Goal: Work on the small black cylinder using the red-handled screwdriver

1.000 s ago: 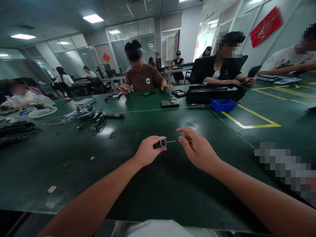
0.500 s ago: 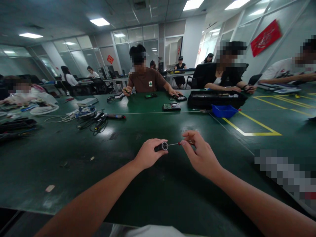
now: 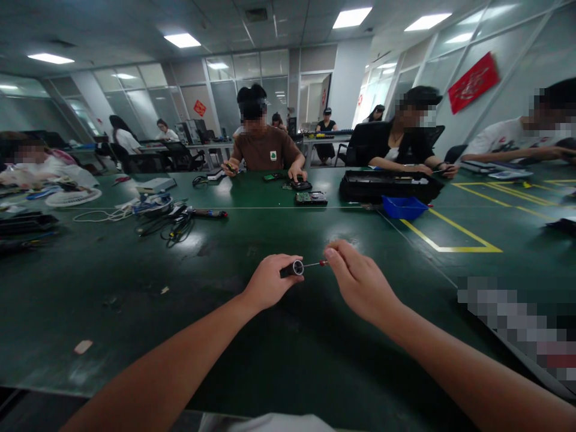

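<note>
My left hand (image 3: pixel 271 281) is closed around a black cylinder (image 3: pixel 288 270), whose round, silver-rimmed open end faces right toward me. What kind of part it is I cannot make out. My right hand (image 3: pixel 360 279) grips a screwdriver (image 3: pixel 322 263) with a red handle, most of which the fingers hide. The thin metal shaft runs left from the handle, and its tip reaches the rimmed end of the cylinder. Both hands are above the green table (image 3: pixel 252 354), in front of me.
Cables (image 3: pixel 173 225) and a dark handheld tool (image 3: pixel 209 213) lie at the left. Ahead are a hard drive (image 3: pixel 311 198), a black housing (image 3: pixel 389 186) and a blue bin (image 3: pixel 404 207). Across the table a person in a brown shirt (image 3: pixel 270 150) handles parts. A blurred-out object lies at the right.
My right hand's fingers have closed further around the screwdriver handle and turned. My left hand keeps the cylinder in nearly the same place. The person opposite has moved one hand inward.
</note>
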Demonstrator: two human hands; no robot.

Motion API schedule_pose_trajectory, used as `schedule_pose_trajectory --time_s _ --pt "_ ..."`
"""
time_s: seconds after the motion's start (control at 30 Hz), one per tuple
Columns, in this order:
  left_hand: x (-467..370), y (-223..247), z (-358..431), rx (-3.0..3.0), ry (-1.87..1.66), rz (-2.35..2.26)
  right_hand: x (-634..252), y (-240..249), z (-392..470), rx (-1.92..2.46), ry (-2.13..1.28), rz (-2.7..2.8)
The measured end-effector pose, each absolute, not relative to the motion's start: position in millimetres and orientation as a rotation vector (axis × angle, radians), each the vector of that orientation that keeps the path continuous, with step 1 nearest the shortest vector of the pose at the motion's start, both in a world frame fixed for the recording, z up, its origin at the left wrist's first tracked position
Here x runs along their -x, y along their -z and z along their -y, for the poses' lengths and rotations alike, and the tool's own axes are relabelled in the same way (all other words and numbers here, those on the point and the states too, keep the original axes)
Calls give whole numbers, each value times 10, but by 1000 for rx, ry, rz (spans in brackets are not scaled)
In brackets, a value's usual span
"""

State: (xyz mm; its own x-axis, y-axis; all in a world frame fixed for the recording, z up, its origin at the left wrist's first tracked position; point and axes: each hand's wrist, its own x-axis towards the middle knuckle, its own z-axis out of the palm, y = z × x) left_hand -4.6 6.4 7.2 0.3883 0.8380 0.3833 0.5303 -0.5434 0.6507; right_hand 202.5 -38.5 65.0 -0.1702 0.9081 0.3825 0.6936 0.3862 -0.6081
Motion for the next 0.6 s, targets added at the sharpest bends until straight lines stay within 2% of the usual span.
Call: schedule_pose_trajectory --time_s 0.17,0.37,0.6 --pt "31 -67 -63 -2235 -987 -1147 -2028 -698 311 1350 -366 1933" --pt "23 -98 -48 -2226 -972 -1160 -2032 -537 257 1191 -361 1808" --pt "35 -104 -56 -2246 -937 -1182 -2088 -410 277 1214 -349 1822"
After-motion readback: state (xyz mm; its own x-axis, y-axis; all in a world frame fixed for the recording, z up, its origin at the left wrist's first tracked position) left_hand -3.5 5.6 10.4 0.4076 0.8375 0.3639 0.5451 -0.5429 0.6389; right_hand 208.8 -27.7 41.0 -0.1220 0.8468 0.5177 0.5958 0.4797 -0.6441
